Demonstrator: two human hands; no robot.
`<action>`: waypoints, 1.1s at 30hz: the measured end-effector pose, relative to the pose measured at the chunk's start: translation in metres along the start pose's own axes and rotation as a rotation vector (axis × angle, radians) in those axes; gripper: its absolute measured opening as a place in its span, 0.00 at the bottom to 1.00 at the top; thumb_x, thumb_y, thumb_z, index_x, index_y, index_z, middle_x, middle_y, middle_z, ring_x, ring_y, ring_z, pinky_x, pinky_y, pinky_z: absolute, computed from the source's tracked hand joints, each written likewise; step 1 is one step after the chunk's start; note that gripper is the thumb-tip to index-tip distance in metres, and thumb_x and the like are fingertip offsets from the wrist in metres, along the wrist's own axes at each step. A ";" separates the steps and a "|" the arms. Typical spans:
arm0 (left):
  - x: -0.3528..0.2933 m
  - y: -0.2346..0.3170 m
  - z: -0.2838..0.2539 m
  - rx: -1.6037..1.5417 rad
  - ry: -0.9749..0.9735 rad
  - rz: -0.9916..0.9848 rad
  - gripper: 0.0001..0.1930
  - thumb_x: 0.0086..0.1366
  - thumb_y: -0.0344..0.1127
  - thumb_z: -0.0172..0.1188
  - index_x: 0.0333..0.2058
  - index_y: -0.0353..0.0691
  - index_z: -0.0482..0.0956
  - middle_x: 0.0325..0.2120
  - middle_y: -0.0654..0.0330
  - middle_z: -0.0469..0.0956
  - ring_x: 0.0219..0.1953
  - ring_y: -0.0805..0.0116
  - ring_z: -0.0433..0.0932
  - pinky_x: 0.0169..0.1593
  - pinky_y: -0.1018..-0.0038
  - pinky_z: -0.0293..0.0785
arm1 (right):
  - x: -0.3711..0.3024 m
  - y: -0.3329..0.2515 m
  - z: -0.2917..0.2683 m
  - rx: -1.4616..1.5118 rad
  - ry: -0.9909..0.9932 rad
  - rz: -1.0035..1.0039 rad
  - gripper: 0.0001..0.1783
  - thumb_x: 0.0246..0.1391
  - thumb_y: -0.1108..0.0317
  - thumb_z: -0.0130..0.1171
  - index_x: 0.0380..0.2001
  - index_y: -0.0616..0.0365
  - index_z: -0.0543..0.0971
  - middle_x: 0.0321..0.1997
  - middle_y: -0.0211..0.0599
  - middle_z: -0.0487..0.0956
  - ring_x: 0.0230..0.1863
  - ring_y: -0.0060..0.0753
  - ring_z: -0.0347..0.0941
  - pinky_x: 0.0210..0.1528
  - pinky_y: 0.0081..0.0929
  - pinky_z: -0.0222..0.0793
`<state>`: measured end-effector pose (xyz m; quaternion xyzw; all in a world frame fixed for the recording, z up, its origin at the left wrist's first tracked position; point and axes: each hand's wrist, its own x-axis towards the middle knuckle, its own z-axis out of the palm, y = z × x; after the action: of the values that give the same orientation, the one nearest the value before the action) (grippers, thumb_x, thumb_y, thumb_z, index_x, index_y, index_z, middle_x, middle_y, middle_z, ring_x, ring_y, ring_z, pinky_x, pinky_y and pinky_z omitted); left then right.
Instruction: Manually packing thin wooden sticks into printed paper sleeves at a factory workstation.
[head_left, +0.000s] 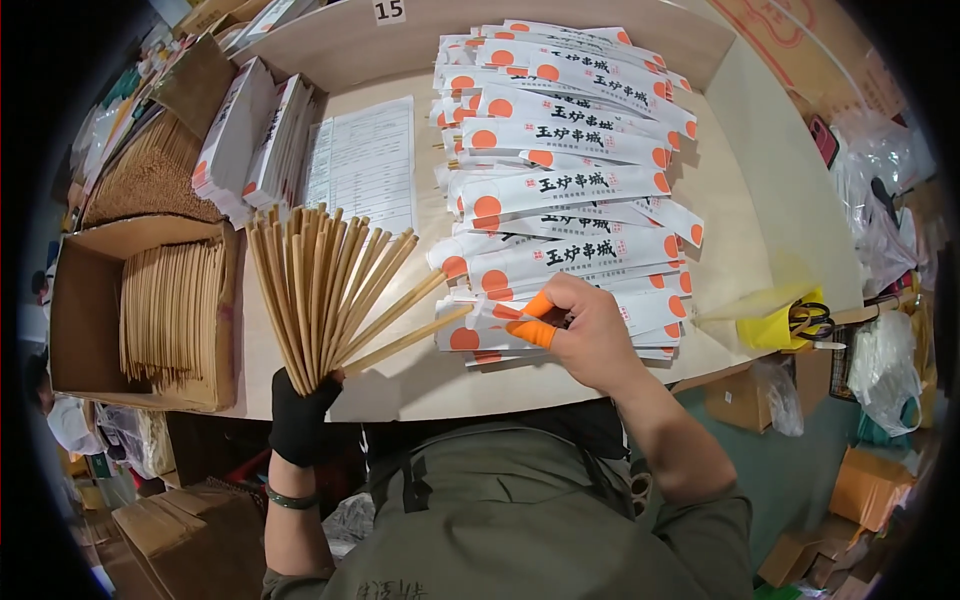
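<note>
My left hand (302,415), in a black glove, grips a fanned bundle of wooden chopsticks (318,290) by their lower ends. Two of them lean out to the right, away from the fan. Orange covers sit on the thumb and forefinger of my right hand (592,335). Those fingers pinch the end of a white and orange paper sleeve (503,313), and the tip of the lowest leaning chopstick meets it. How far the tip reaches inside, I cannot tell. Under and beyond my right hand lies a heap of filled paper chopstick sleeves (575,185), white with orange dots.
At the left stand a cardboard box (222,330) of thin tan sticks and another box of stick ends (150,175). Stacks of flat white sleeves (272,145) adjoin a printed sheet (365,160). A low wall (400,40) edges the table. Scissors (810,322) sit in a yellow holder (768,328) at right.
</note>
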<state>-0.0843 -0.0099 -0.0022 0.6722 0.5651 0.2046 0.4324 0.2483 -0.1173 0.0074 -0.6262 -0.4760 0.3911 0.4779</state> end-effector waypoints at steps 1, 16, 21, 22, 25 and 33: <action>0.002 0.000 -0.003 0.008 -0.004 0.021 0.06 0.53 0.26 0.63 0.31 0.32 0.79 0.23 0.62 0.79 0.27 0.74 0.76 0.31 0.75 0.71 | 0.000 0.001 -0.001 -0.027 -0.013 -0.020 0.10 0.47 0.71 0.69 0.26 0.63 0.77 0.25 0.32 0.70 0.23 0.23 0.65 0.27 0.22 0.62; 0.008 0.062 0.073 -0.961 -0.100 0.171 0.07 0.57 0.29 0.63 0.33 0.35 0.76 0.26 0.63 0.74 0.35 0.73 0.76 0.48 0.66 0.74 | 0.010 -0.026 0.043 -0.751 -0.072 -0.873 0.14 0.41 0.66 0.64 0.35 0.58 0.80 0.29 0.32 0.74 0.31 0.35 0.71 0.33 0.29 0.68; 0.027 0.058 0.073 -0.482 0.177 0.214 0.08 0.60 0.33 0.63 0.35 0.34 0.79 0.26 0.63 0.78 0.30 0.75 0.76 0.38 0.75 0.73 | 0.016 -0.021 0.019 -0.923 0.117 -0.780 0.16 0.45 0.69 0.61 0.39 0.63 0.78 0.37 0.39 0.74 0.37 0.38 0.70 0.37 0.33 0.67; 0.028 0.049 0.071 -0.422 0.195 0.184 0.09 0.60 0.34 0.64 0.35 0.34 0.80 0.26 0.63 0.79 0.30 0.74 0.76 0.36 0.76 0.73 | 0.009 -0.009 0.022 -0.924 0.114 -0.782 0.16 0.45 0.69 0.61 0.39 0.63 0.78 0.37 0.39 0.74 0.37 0.38 0.70 0.37 0.33 0.67; 0.025 0.033 0.073 -0.381 0.225 0.183 0.08 0.59 0.33 0.65 0.34 0.35 0.80 0.26 0.62 0.80 0.30 0.73 0.77 0.36 0.76 0.73 | -0.008 0.023 0.032 -0.973 -0.065 -0.831 0.14 0.45 0.72 0.60 0.38 0.65 0.78 0.34 0.36 0.74 0.34 0.36 0.71 0.34 0.30 0.67; 0.015 0.004 0.052 -0.243 0.306 0.103 0.06 0.58 0.30 0.64 0.33 0.35 0.81 0.26 0.61 0.80 0.30 0.72 0.78 0.36 0.75 0.73 | -0.012 0.018 0.029 -0.818 -0.041 -0.703 0.10 0.41 0.72 0.63 0.30 0.61 0.77 0.32 0.36 0.74 0.34 0.37 0.72 0.33 0.29 0.70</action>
<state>-0.0387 -0.0144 -0.0303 0.6040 0.5603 0.3928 0.4086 0.2226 -0.1237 -0.0166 -0.5563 -0.7795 0.0024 0.2878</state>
